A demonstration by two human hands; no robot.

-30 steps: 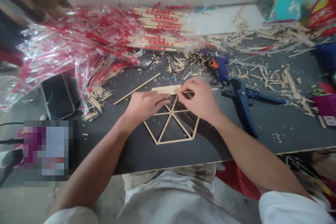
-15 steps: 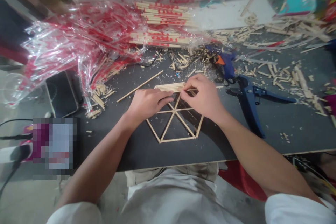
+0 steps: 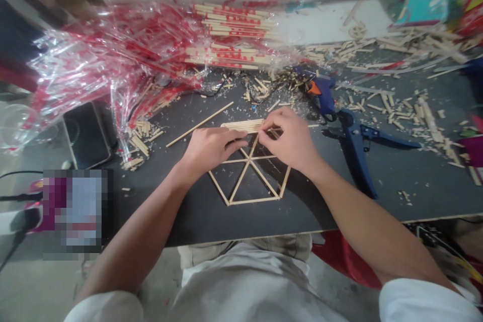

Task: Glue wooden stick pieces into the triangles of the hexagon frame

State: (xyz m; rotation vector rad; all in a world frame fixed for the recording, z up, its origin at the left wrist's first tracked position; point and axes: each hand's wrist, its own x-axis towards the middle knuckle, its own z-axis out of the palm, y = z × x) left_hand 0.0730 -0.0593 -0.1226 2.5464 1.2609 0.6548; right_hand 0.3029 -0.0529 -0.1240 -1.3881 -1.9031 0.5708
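Observation:
A hexagonal frame of thin wooden sticks (image 3: 255,201) lies on the dark table, its spokes meeting in the middle. Along its far side stands a small panel of sticks laid side by side (image 3: 241,125). My left hand (image 3: 211,148) grips the frame at the panel's left part, index finger along the panel's lower edge and thumb just below. At the panel's right end, my right hand (image 3: 289,136) pinches the sticks between thumb and fingertips. The palms hide the frame's left and right corners. One loose stick (image 3: 199,124) lies beyond my left hand.
A blue cutter (image 3: 354,136) and a blue glue gun (image 3: 325,93) lie to the right. Clear and red wrappers (image 3: 113,50) heap at the back left, beside bundled sticks (image 3: 234,25). Offcuts (image 3: 392,105) litter the right. A phone (image 3: 87,133) lies at left.
The whole view has shifted slightly. Both hands stay at the panel with almost the same grip, and the frame has not visibly moved on the table.

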